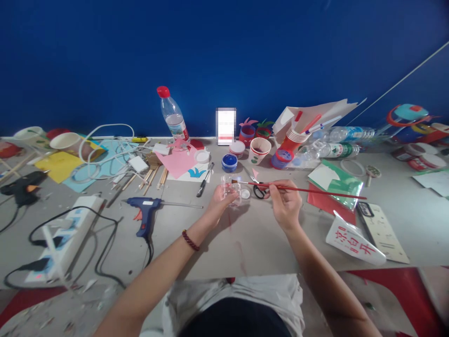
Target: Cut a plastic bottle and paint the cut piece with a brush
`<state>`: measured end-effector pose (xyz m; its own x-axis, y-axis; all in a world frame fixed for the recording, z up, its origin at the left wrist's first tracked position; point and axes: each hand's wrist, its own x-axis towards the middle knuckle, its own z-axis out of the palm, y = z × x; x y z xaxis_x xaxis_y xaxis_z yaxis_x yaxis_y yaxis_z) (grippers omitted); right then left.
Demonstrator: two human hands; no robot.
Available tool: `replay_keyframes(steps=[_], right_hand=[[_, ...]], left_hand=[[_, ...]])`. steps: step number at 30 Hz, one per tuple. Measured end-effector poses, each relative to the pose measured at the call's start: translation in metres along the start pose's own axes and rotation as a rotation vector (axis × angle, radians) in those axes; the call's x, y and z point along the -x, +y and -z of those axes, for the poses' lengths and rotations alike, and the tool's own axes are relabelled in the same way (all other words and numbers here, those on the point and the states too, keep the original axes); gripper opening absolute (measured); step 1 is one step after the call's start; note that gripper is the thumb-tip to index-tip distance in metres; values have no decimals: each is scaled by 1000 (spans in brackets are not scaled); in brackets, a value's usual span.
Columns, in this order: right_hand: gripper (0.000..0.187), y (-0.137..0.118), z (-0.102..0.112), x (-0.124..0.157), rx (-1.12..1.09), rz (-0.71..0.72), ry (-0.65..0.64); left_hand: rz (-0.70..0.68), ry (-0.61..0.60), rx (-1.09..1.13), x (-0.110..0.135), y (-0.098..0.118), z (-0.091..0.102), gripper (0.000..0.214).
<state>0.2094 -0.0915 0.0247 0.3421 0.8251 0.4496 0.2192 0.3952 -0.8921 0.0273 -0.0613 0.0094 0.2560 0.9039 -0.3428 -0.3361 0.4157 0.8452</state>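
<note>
My left hand (221,202) is closed around a small clear plastic piece (228,187) that looks like part of a cut bottle. In my right hand (286,202) is a long red paintbrush (315,190), gripped near its front. The brush's tip is at the plastic's upper edge; whether it touches cannot be seen. Just beyond stands an open jar of blue paint (229,163). A small white round piece (245,193) lies beside the plastic. Between the hands, black-handled scissors (260,191) lie partly behind the brush.
A paper cup (259,152) with dark liquid stands behind the scissors. Left are a blue glue gun (145,213), a black marker (205,180), a power strip (66,236) and trailing cords. A water bottle (173,117) stands behind. Right are green paper (338,185) and plastic bottles (336,150).
</note>
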Motion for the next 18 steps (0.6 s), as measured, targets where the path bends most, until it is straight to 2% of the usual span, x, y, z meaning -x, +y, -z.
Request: replay_keyframes(steps=[11,18], right_hand=[[12,7,7,-6,117,63,102],[16,0,6,-4,-33,4,131]], left_hand=[[9,-17,47,1,2,1,58],[8,26,36,-1,0,2,62]])
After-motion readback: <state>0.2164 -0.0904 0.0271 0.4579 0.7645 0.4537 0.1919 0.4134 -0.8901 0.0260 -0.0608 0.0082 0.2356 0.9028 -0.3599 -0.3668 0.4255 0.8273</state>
